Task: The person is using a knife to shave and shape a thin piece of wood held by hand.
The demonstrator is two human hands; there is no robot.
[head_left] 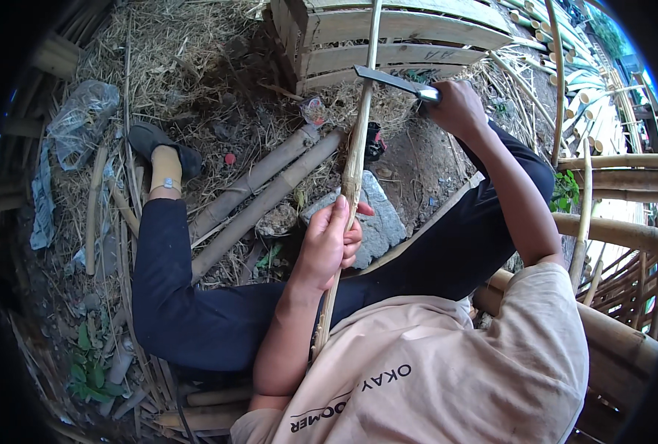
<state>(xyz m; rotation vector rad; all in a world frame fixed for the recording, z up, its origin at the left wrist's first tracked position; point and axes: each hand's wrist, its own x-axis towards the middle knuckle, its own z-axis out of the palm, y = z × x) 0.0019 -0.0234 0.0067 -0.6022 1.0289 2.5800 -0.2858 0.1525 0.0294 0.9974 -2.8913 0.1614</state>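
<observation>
A long split bamboo strip (356, 140) runs from my torso up past the top edge of the view. My left hand (332, 240) is closed around its lower part, thumb lying along it. With my right hand (455, 107) I grip the handle of a knife (392, 79). The knife's flat, dark blade points left and lies across the bamboo strip, well above my left hand. Whether the edge bites into the bamboo I cannot tell. Below the strip, between my legs, a grey stone block (379, 218) rests on the ground.
A slatted wooden crate (403, 33) stands ahead. Two bamboo poles (262, 203) lie on the straw-strewn ground left of the stone. A clear plastic bag (83, 122) lies far left. Stacked bamboo (573, 66) fills the far right, and upright poles (558, 89) stand beside my right arm.
</observation>
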